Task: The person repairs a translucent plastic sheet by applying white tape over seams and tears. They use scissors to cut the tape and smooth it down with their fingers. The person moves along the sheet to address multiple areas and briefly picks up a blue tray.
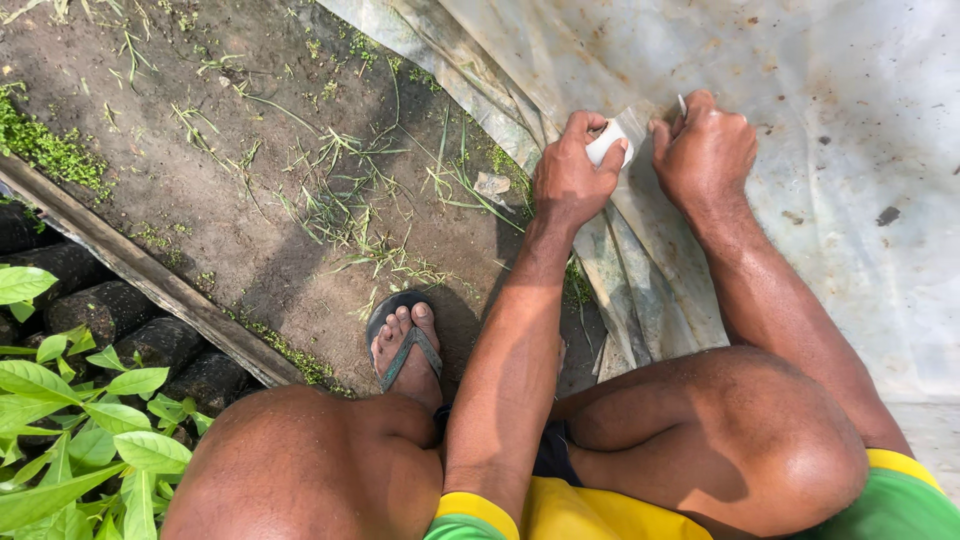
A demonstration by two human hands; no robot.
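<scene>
Down at the bottom: bent knees, yellow-and-green shorts, and one foot in a grey flip-flop [404, 345] planted on bare dirt. Off to the left, leafy green seedlings [70, 440] packed in dark soil-filled bags, fenced by a weathered wooden plank [140, 270] running diagonally.

Further out, both arms stretched to the edge of a clear plastic sheet [780, 150], dirty, speckled, bunched into folds along its near side where it meets the ground.

Left hand [572, 175] curled tight around a small white tape roll [610, 142], thumb hooked over it. Right hand [705, 150] just beside, closed into a fist-like pinch, with a tiny pale tab poking out above the knuckles. Probably the loose tape end, but too small to call for sure. Roll sitting right over the sheet's folded edge, between the two hands.

Handling guess: roll looks light and rigid, easy to cup in a palm, best held by the rim so it can spin. Loose end likely sticky and floppy, so fingertip pinch only. Sheet looks thin, limp, probably slippery and easy to tear; safest grabbed at the doubled-up folds rather than a single layer.

Beyond that, just more cloudy plastic.
</scene>
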